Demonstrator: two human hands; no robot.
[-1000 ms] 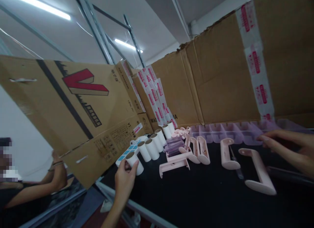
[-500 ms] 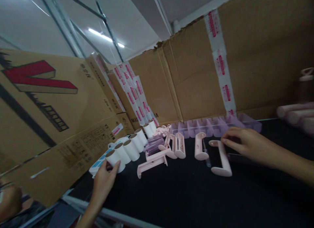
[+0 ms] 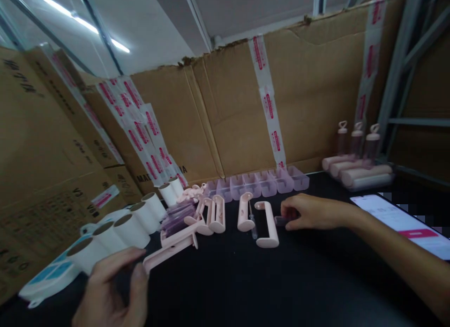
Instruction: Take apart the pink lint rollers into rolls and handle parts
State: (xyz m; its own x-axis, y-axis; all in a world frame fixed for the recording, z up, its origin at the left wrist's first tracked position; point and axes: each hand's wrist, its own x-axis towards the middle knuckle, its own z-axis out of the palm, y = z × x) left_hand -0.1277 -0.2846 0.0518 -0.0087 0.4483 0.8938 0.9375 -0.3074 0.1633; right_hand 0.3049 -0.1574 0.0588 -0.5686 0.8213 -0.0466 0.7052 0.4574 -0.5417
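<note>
My left hand (image 3: 112, 287) is at the front left, slightly blurred, its thumb and forefinger apart with nothing visible between them. Just beyond it are white paper rolls (image 3: 131, 231) in a row. Close to its fingertips lies a pink U-shaped holder (image 3: 172, 253). On the right, my right hand (image 3: 305, 212) has its fingers closed on a small translucent purple piece (image 3: 281, 220), mostly hidden by the fingers. Left of that piece, another pink U-shaped holder (image 3: 271, 226) lies on the black table. Beside it are a screwdriver (image 3: 253, 227) with a clear handle and a pink holder (image 3: 244, 212).
A purple compartment tray (image 3: 269, 184) runs along the cardboard wall (image 3: 239, 111). Purple strips (image 3: 179, 217) and more pink holders (image 3: 218, 214) lie at centre left. Pink rollers (image 3: 365, 174) stand at back right, near a lit phone (image 3: 397, 224). A white-and-blue object (image 3: 52, 275) sits at left.
The view has swung right, bringing the phone and pink rollers into sight. My left hand has come away from the nearest paper roll. My right hand has moved from above the pink holder to the purple piece.
</note>
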